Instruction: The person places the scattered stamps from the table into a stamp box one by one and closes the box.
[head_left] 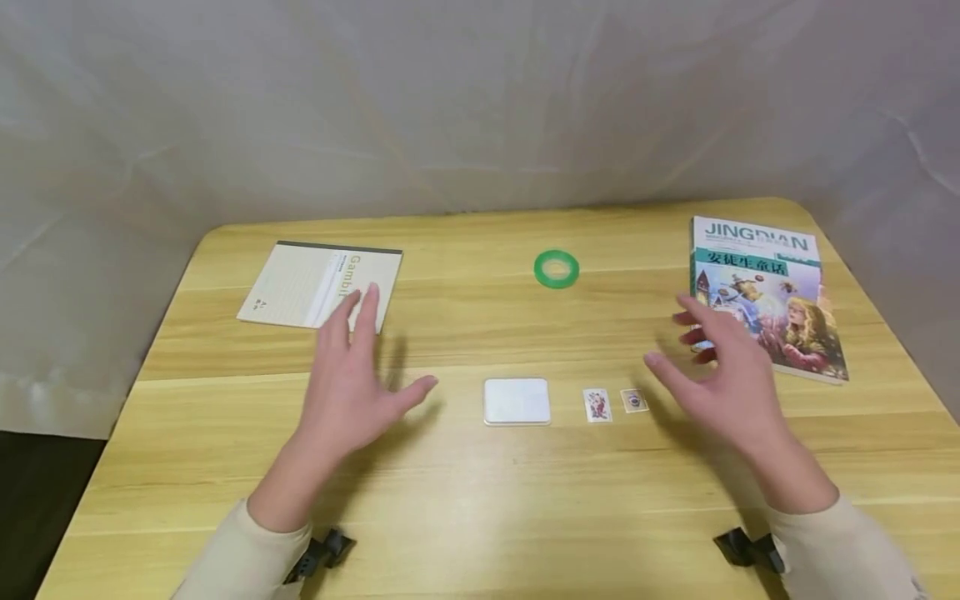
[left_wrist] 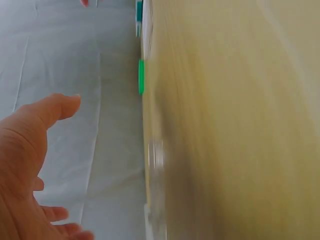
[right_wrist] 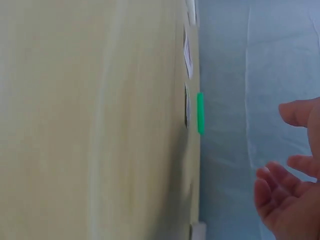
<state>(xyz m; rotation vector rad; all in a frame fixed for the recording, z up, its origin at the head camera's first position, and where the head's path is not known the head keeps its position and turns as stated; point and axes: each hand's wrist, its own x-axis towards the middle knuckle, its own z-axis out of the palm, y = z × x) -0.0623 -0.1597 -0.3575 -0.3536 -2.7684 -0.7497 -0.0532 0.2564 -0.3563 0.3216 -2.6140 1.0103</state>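
Head view, left to right. A notebook (head_left: 321, 285) lies flat on the bench (head_left: 480, 500), its near edge just beyond the left hand (head_left: 351, 387). That hand hovers above the bench with its grip wide, fingers straight and thumb spread, holding nothing. Between the two hands, near the front, lie a white case (head_left: 517, 401) and, just right of it, two small cards (head_left: 597, 405) (head_left: 634, 401), face up and side by side, within reach of either hand. A green tape ring (head_left: 557, 269) lies farther back, well apart from both. The right hand (head_left: 723, 371) hovers likewise, grip wide and empty, its fingertips over the near corner of a picture book (head_left: 765, 296) lying cover up.
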